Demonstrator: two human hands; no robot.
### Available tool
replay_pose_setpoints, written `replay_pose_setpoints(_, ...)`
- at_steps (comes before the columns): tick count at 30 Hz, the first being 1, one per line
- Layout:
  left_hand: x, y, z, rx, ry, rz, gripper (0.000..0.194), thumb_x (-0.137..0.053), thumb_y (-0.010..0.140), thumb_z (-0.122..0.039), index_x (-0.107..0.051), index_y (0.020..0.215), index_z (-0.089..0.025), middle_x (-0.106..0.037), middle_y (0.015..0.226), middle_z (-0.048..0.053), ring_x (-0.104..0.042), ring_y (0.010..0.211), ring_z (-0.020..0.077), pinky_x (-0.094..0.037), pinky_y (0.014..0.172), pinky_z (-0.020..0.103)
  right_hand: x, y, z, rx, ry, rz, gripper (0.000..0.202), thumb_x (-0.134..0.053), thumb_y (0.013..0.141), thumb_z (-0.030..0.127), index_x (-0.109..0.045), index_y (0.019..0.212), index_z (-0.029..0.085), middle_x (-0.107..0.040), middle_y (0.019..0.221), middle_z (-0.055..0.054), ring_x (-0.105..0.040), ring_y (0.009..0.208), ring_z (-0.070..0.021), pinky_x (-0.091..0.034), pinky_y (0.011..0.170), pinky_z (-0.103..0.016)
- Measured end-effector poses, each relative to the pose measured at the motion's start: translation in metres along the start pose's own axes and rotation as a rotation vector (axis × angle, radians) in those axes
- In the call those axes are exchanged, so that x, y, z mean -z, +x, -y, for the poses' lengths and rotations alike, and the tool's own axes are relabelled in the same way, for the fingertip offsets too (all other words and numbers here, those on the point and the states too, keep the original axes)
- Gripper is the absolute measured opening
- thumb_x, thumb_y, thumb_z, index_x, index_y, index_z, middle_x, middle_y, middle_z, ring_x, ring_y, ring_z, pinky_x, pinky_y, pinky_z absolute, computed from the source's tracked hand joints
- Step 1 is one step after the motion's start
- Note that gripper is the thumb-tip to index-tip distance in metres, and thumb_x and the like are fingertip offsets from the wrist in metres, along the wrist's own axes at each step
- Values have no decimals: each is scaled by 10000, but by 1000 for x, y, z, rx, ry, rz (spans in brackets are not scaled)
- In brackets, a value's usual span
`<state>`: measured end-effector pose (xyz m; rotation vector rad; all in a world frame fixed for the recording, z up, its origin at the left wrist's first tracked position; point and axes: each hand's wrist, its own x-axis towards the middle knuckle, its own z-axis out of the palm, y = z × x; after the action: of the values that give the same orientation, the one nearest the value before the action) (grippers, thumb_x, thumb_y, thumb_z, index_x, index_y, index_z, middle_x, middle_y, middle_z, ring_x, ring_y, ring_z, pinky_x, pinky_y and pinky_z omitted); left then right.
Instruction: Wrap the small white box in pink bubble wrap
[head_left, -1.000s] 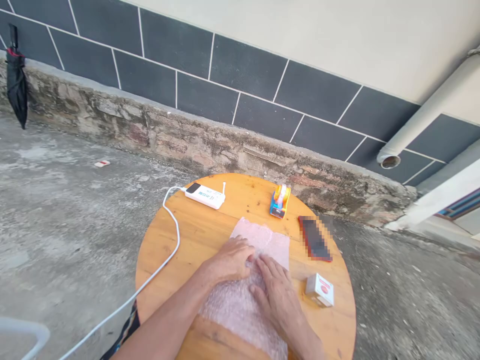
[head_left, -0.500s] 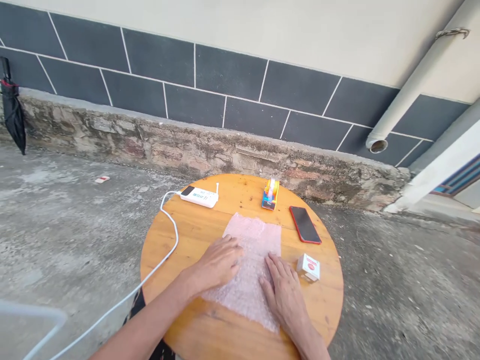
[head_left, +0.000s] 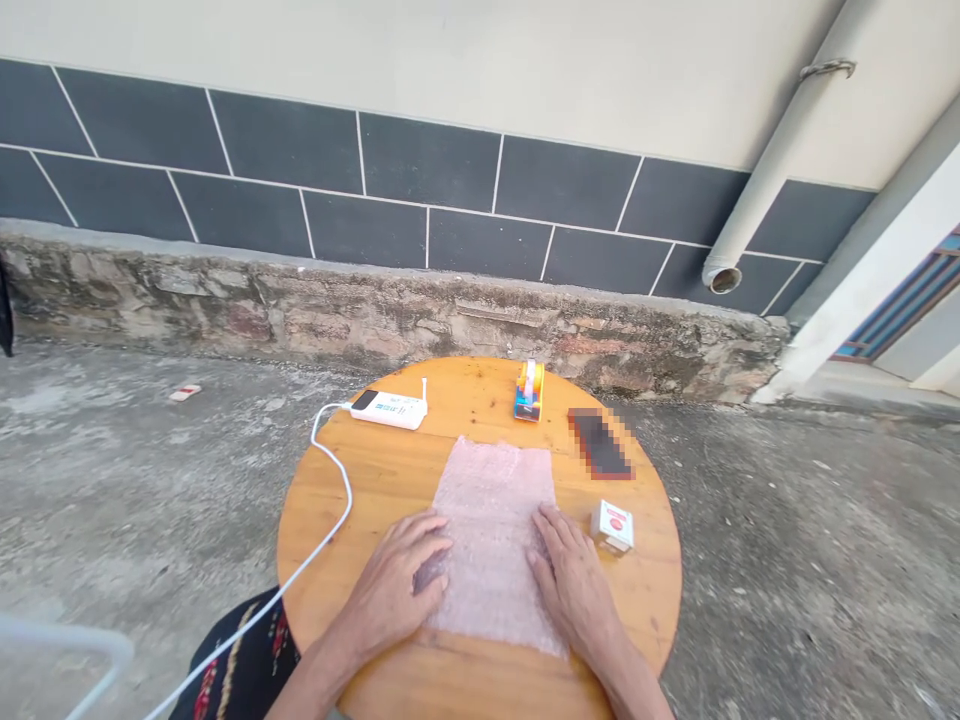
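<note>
A sheet of pinkish bubble wrap (head_left: 495, 540) lies flat on the round wooden table (head_left: 390, 490). My left hand (head_left: 401, 575) rests at its left edge, fingers apart and fingertips on the sheet. On the right edge lies my right hand (head_left: 574, 575), palm down with its fingers spread. Just right of that hand sits a small white box (head_left: 613, 528) with a red mark. Beyond the sheet stands a yellow and blue tape dispenser (head_left: 529, 391).
A phone (head_left: 601, 444) with a red edge lies at the table's right. At the back left is a white power bank (head_left: 388, 409), its white cable (head_left: 346, 500) running down over the left edge. A stone-based wall (head_left: 420, 315) stands behind.
My left hand has moved left and down, from the top of the sheet to its left edge. My right hand stays at the right edge. The view has shifted slightly.
</note>
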<state>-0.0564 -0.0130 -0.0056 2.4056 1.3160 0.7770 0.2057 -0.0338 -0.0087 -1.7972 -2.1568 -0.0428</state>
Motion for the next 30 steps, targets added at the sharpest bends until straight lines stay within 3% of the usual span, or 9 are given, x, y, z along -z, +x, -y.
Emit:
replay_pose_setpoints(3, 1, -3, -1, -5, 7, -11, 364, -568, 697, -170, -637, 1048, -239, -544, 1293, 68, -461, 1224, 274, -385, 1040, 453, 6, -1, 12, -28, -14, -2, 424, -400, 898, 218, -512, 1297, 125, -452, 1407, -125, -422, 1275, -292, -390, 991, -478)
replay_pose_setpoints(7, 2, -3, -2, -8, 24, -5, 403, -597, 671, -195, -628, 1069, -249, -528, 1299, 72, -465, 1203, 290, -386, 1024, 464, 14, -3, 35, 117, 8, 26, 458, -492, 842, 197, -518, 1299, 197, -458, 1410, -78, -416, 1280, -276, -347, 1034, -459)
replay_pose_setpoints(10, 2, -2, -2, 6, 21, -11, 382, -611, 669, -216, -634, 1049, -243, -540, 1280, 72, -472, 1186, 297, -386, 1014, 470, 19, -7, 34, 181, 28, 84, 425, -539, 827, 227, -560, 1251, 243, -523, 1354, -54, -458, 1244, -258, -324, 1048, -450)
replay_pose_setpoints(13, 2, -1, -1, 10, 3, -12, 388, -615, 662, -214, -633, 1049, -241, -540, 1280, 69, -468, 1183, 296, -384, 1010, 465, 27, -7, 26, 100, -24, 57, 358, -483, 859, 222, -597, 1198, 205, -562, 1304, -93, -497, 1198, -270, -377, 986, -452)
replay_pose_setpoints(16, 2, -1, -1, 8, -16, -5, 396, -614, 651, -198, -635, 1044, -241, -538, 1280, 68, -457, 1191, 294, -369, 1021, 462, 29, 7, 32, 103, -49, 11, 374, -426, 888, 198, -566, 1234, 188, -530, 1337, -102, -473, 1219, -273, -384, 974, -451)
replay_pose_setpoints(20, 3, -1, -1, 20, -16, -5, 411, -610, 655, -200, -630, 1063, -245, -529, 1296, 70, -445, 1205, 298, -363, 1025, 466, 14, 40, 54, 256, 15, 87, 398, -476, 899, 261, -510, 1294, 230, -502, 1367, -69, -443, 1251, -243, -351, 1017, -425)
replay_pose_setpoints(22, 4, -1, -1, 25, -16, -5, 415, -612, 657, -207, -626, 1069, -252, -527, 1300, 67, -443, 1207, 300, -368, 1022, 468, 10, 49, 56, 253, 16, 93, 360, -492, 897, 279, -546, 1251, 234, -537, 1329, -68, -464, 1233, -237, -353, 1013, -424)
replay_pose_setpoints(25, 2, -1, 0, 17, -20, 0, 411, -614, 655, -208, -626, 1063, -256, -531, 1296, 63, -448, 1201, 298, -373, 1019, 467, 20, 43, 36, 140, -25, 25, 306, -433, 921, 257, -602, 1166, 187, -578, 1271, -111, -466, 1232, -269, -358, 989, -469)
replay_pose_setpoints(30, -5, -3, 10, -11, 9, -32, 404, -604, 680, -219, -611, 1082, -259, -500, 1323, 55, -451, 1204, 300, -396, 1011, 462, 66, -5, -30, -50, 48, -228, 317, -435, 914, 383, -614, 1131, 237, -571, 1276, -83, -494, 1204, -269, -379, 991, -462)
